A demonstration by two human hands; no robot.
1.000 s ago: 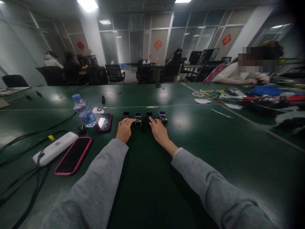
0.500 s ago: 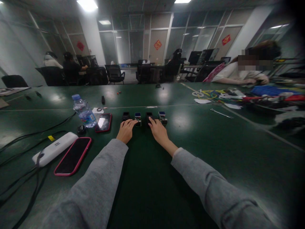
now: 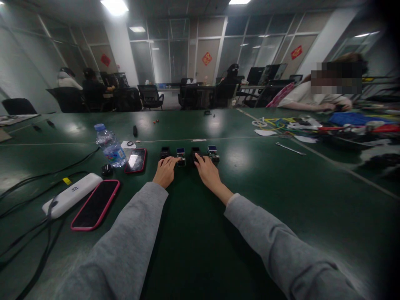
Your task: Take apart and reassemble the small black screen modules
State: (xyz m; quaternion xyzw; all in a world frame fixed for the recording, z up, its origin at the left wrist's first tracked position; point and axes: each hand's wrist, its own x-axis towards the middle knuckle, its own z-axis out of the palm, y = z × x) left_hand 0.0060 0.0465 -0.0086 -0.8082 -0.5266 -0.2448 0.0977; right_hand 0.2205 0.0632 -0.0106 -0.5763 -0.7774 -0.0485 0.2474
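Note:
A row of small devices stands across the green table in front of me: a black one [image 3: 165,151], a small one with a blue-white screen [image 3: 181,152], another black one [image 3: 195,150], and a second screened one [image 3: 212,150] on the right. My left hand [image 3: 166,168] reaches over the near side of the leftmost black device, fingers stretched out, its index fingertip at the screened device beside it. With fingers apart, my right hand [image 3: 206,168] touches the other black device and lies close to the rightmost one. Both hands partly hide the devices' lower parts.
Left of my hands are a water bottle [image 3: 110,148], a red-edged phone [image 3: 136,161], a pink-cased phone [image 3: 96,206], a white power bank [image 3: 73,195] and black cables. A wrench [image 3: 290,148] and cluttered cables lie right, near a seated person [image 3: 315,98].
Hardly anything differs. Both hands stay over the same devices, and the devices keep their places.

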